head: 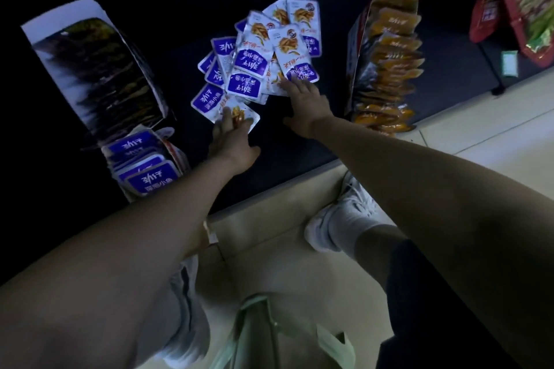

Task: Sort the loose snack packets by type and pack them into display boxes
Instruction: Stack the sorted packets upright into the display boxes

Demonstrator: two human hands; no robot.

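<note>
Left hand [232, 142]: fingers [227, 120] straight, pressing one purple packet [250, 115], gripping nothing.
Right hand [305, 105]: fingers flat on the loose pile [248, 60] just beyond.
Slide your packet clear of the pile, then carry it to the display box [99, 69] left of your fingers.

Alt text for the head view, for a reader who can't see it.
The left hand and right hand reach, fingers straight, onto a pile of purple-and-white snack packets on a dark surface. A box of purple packets sits left, a box of orange packets right.
</note>
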